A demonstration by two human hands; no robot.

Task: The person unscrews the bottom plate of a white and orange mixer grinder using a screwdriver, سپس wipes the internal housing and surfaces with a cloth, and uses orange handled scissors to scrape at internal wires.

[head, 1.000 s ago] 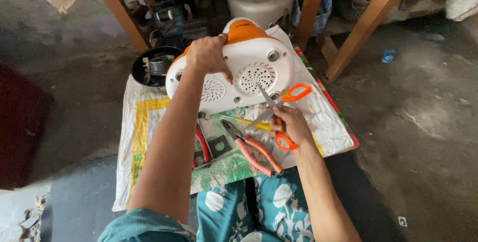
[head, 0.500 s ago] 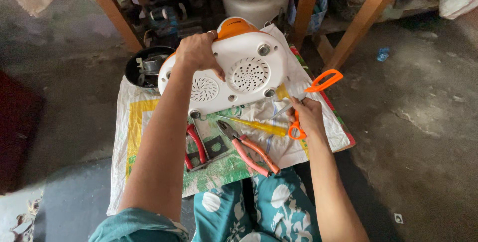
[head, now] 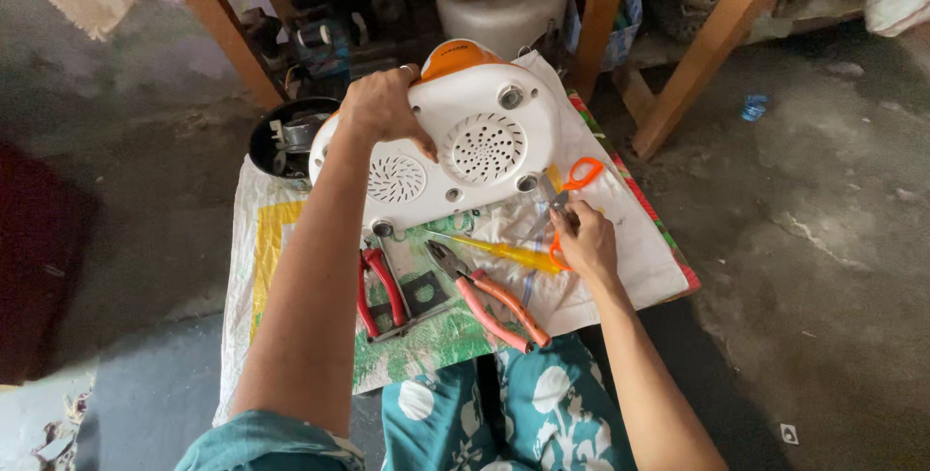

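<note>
I can't see the scissor blades [head: 557, 195]: tips hidden against the white appliance base [head: 455, 156], near a foot. My right hand [head: 584, 241] covers the lower orange handle loop. Left hand [head: 383, 108] hides part of the base's rim. Black pot [head: 281, 137] contents too dim to ID (metal bits, prob.). Both forearms cut off at bottom edge.

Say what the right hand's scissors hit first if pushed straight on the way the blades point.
Probably the white appliance base. The right hand aims the orange scissors up at a foot on its lower edge; the tips look nearly there, though depth is unclear.
</note>
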